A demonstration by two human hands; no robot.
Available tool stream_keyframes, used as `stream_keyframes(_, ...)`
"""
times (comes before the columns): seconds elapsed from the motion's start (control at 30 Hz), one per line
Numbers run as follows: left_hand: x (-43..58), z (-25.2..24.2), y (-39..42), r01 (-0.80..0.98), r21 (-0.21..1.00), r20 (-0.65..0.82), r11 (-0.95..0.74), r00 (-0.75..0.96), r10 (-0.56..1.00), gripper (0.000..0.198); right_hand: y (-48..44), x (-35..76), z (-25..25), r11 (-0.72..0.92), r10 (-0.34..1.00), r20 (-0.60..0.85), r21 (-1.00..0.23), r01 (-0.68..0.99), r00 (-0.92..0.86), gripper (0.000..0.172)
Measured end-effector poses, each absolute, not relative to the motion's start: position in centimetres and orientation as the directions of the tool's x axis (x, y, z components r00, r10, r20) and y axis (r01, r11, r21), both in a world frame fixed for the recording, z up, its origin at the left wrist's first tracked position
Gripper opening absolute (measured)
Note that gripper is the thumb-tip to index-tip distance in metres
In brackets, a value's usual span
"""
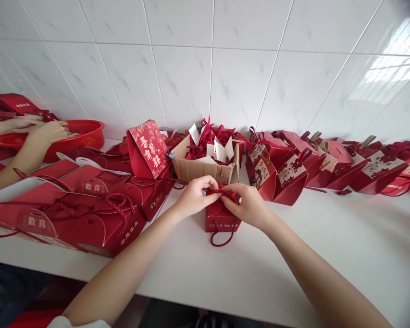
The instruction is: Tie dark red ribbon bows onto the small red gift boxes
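A small red gift box point(221, 223) with gold lettering stands on the white table in front of me, its twisted cord handle point(221, 245) hanging down onto the tabletop. Above its lid, my left hand point(195, 197) and my right hand point(248, 205) meet, thumbs and fingers pinched on a dark red ribbon point(220, 191). My fingers partly cover the ribbon and the top of the box. Just behind them is an open cardboard box point(205, 171) filled with red ribbons point(221, 134) and folded white cards point(224, 149).
At left lie several flat red gift boxes point(85, 191) with cords, and an upright red box point(148, 149). Further left, another person's hands point(49, 132) are over a red basin point(88, 141). Several finished-looking red boxes point(290, 180) line the tiled wall point(245, 82) at right.
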State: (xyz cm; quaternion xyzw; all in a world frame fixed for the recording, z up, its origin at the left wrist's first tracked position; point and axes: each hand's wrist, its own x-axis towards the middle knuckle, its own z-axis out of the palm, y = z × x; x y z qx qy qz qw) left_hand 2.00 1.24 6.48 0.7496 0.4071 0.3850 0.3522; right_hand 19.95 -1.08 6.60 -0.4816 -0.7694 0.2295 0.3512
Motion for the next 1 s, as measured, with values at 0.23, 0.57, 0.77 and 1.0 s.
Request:
stream_keyframes(0.23, 1.8, 6.8, 1.3, 0.344, 0.832, 0.287, -0.435, 0.404, 0.869, 0.011, -1.2, 20.2, 6.8, 0.451, 0.892, 0.296, -0.576, 0.682, -0.340, 0.014)
stream_keyframes(0.57, 2.1, 6.1, 1.0, 0.359, 0.796, 0.374, -0.487, 0.340, 0.863, 0.006, -0.4, 20.6, 6.7, 0.239, 0.954, 0.099, -0.820, 0.521, -0.282, 0.018)
stream_keyframes(0.77, 2.3, 4.8, 1.6, 0.354, 0.799, 0.397, -0.485, 0.295, 0.869, 0.007, -0.4, 20.2, 6.5, 0.139, 0.912, -0.008, -0.934, 0.328, -0.410, 0.034)
stream_keyframes(1.0, 1.1, 5.6, 0.4, 0.404, 0.807, 0.347, -0.430, 0.266, 0.900, 0.016, -0.4, 20.2, 6.6, 0.133, 0.920, -0.007, -0.935, 0.329, -0.391, 0.035)
